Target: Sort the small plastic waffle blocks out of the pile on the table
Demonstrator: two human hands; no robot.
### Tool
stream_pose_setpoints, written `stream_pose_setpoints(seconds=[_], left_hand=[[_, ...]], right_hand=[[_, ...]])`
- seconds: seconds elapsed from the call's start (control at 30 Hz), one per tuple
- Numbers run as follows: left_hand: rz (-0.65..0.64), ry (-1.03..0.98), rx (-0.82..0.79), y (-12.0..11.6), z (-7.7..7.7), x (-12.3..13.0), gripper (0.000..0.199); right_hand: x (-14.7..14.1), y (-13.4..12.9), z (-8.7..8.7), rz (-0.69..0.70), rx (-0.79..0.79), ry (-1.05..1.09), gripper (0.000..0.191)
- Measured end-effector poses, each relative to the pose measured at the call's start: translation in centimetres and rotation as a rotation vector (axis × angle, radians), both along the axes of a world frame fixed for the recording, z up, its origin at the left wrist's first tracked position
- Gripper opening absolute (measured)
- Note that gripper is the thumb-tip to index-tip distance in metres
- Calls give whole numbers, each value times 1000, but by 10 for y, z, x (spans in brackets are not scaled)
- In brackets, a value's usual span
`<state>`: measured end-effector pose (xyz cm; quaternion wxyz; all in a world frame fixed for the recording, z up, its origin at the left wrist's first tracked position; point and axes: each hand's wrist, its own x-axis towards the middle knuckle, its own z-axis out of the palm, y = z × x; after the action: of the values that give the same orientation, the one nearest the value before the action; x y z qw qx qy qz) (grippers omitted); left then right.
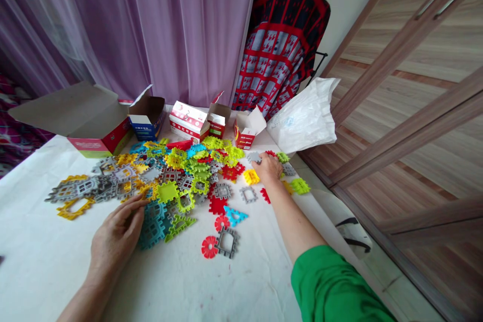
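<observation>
Right, there's the right hand (268, 168) on the far side of the pile, curled down, a grey waffle block (254, 157) just off its fingers, grip unclear; the left hand (116, 231) sits half open, empty, beside teal blocks (153, 226).

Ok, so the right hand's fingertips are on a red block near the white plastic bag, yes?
Not red: the head view shows the right hand with its fingertips on a grey plastic block, near the white plastic bag.
</observation>
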<state>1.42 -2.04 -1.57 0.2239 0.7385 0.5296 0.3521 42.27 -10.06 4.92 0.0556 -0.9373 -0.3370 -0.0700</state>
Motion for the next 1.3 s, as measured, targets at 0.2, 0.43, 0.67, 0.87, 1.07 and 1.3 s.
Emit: stream_pose_setpoints(seconds=[0.2,0.43,0.67,0.87,1.07,1.3], left_hand=[[-2,-8,11,0,-1,0,48],[-5,2,11,-1,-2,-1,49],[-10,0,18,1,-3,-2,48],[-26,-8,39,1,-6,-3,43],[-27,3,37,0,-5,-3,43],[-20,1,30,0,-4,-3,45]], right_hand=[[1,2,1,-8,-33,9,41],[2,2,2,-3,-37,12,42],[1,4,2,10,-50,7,42],[0,5,4,11,-68,6,40],[0,5,4,13,-79,4,40],[-2,6,6,13,-77,9,41]])
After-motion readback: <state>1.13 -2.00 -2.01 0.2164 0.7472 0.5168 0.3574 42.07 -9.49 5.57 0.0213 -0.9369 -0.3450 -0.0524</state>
